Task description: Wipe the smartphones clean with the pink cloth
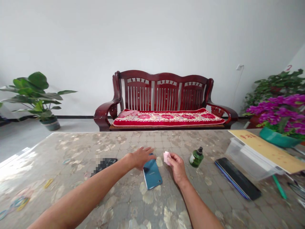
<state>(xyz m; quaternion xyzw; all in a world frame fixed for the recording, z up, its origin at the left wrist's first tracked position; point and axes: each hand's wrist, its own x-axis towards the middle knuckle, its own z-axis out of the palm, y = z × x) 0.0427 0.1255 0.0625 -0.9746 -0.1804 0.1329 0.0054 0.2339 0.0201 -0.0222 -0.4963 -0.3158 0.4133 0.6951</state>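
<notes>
A blue phone point(153, 176) lies back side up on the patterned tablecloth, its camera corner toward me. My left hand point(142, 157) rests at the phone's far end with the fingers stretched out, covering part of it. Between the thumb and fingers of my right hand point(177, 166) is a small folded pink cloth or paper point(166, 157), held just to the right of the phone. A green bottle point(196, 157) with a black top stands upright beyond my right hand. Behind my left forearm lies a dark phone-like object point(106, 164), partly blurred out.
Stacked dark phones point(238, 178) lie at the right beside a clear plastic box point(252, 162) topped by a yellow board point(269, 149). Purple flowers stand in a teal pot point(277, 137). Colored bands point(20, 203) lie at the left. A wooden bench point(166, 76) stands behind the table.
</notes>
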